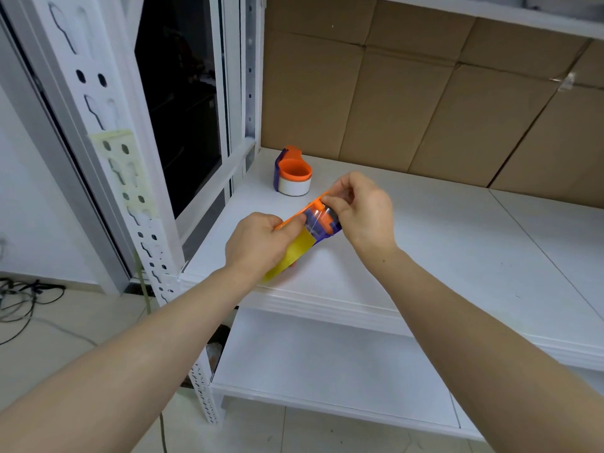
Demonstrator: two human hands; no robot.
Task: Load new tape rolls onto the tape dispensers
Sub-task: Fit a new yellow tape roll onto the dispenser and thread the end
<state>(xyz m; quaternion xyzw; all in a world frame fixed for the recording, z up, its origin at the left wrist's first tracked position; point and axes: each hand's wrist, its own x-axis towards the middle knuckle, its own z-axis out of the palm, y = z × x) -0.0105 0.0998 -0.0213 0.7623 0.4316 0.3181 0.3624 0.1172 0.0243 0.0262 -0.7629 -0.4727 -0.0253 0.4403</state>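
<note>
In the head view, you hold an orange and purple tape dispenser [323, 220] in both hands, just above the front part of the white shelf [441, 256]. A yellow tape roll [295, 253] sits at its lower end, glossy and broad. Your left hand [261, 240] is curled round that roll, with the thumb up against the thin orange edge. Your right hand [362, 207] pinches the far end of the same orange edge between thumb and fingertips.

A second dispenser [292, 174] stands further back on the shelf, well apart from your hands, with an orange core and a white roll round it.

Your left palm covers most of the yellow roll, and your right fingers hide the dispenser's far side. Something clear and shiny crosses the purple body; whether it is loose tape or the plastic itself cannot be told. The cutter is not made out.
</note>
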